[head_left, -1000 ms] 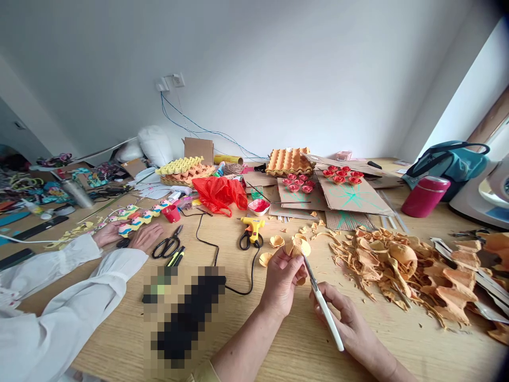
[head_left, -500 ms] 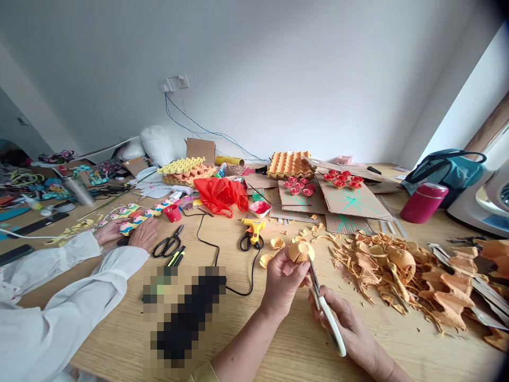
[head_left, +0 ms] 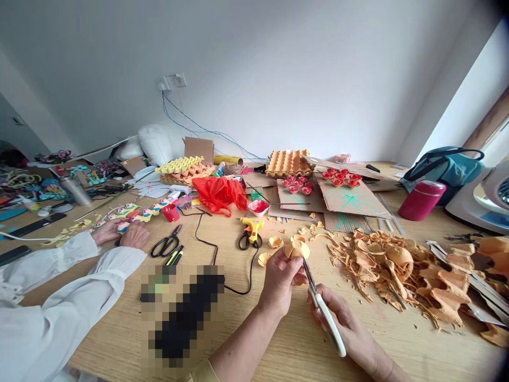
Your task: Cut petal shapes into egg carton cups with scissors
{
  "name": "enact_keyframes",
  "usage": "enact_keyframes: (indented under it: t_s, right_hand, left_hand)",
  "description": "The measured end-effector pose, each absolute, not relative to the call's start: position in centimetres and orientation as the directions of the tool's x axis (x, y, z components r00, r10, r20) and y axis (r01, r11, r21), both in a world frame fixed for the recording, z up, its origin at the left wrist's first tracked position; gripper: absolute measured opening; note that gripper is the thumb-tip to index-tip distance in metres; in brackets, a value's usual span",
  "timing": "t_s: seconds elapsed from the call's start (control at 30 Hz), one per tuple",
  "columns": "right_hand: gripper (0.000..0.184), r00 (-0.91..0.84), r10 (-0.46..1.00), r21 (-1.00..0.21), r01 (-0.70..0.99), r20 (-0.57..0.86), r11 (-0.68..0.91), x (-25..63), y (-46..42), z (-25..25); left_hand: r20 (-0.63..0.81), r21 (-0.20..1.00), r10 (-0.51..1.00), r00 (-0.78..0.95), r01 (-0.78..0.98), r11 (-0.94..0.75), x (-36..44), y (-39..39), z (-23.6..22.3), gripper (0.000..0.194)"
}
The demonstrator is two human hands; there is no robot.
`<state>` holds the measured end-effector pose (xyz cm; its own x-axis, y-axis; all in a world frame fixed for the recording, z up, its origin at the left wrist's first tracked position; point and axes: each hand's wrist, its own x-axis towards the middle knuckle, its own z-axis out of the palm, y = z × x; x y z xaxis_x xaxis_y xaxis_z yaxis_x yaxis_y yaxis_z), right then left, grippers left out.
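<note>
Between the fingers and thumb of my left hand (head_left: 279, 280) is a small orange egg-carton cup (head_left: 296, 249), its rounded base facing me and its edge cut into petals. My right hand (head_left: 338, 313) grips a pair of white-handled scissors (head_left: 328, 323), whose blades meet the cup's right edge. Just left of my left hand, two more cut cups lie on the table, a nested one (head_left: 275, 242) and a single one (head_left: 264, 259). A yellow hot glue gun (head_left: 252, 229) rests behind them, close to black-handled loops.
A heap of orange carton scraps (head_left: 369, 265) spreads on the right. Red paper flowers (head_left: 341, 176) sit on cardboard (head_left: 353, 200) at the back. On the left, a co-worker's hands (head_left: 134, 234) hold a painted carton strip, near black scissors (head_left: 165, 245). A pink bottle (head_left: 422, 200) stands far right.
My left hand has tilted the cup about and back while the scissors stay at its edge. The scissor handles have shifted slightly. The co-worker's right hand has drawn a little left.
</note>
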<state>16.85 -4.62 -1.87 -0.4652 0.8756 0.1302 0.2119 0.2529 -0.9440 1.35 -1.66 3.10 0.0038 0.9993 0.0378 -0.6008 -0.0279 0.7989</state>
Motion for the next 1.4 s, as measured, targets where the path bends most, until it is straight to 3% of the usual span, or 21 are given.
enact_keyframes:
  t_s: [0.63, 1.4]
  right_hand:
    - [0.036, -0.447, 0.886, -0.967, 0.15, 0.121, 0.207, 16.3, -4.9, -1.7]
    - [0.043, -0.332, 0.929, -0.952, 0.194, 0.162, 0.235, 15.9, -5.0, -2.7]
  left_hand:
    - [-0.017, 0.818, 1.0, -0.009, -0.575, 0.009, 1.2, -1.4, 3.2, 0.029]
    - [-0.079, 0.816, 0.996, -0.034, -0.576, 0.045, 1.4, -1.1, 2.3, 0.041]
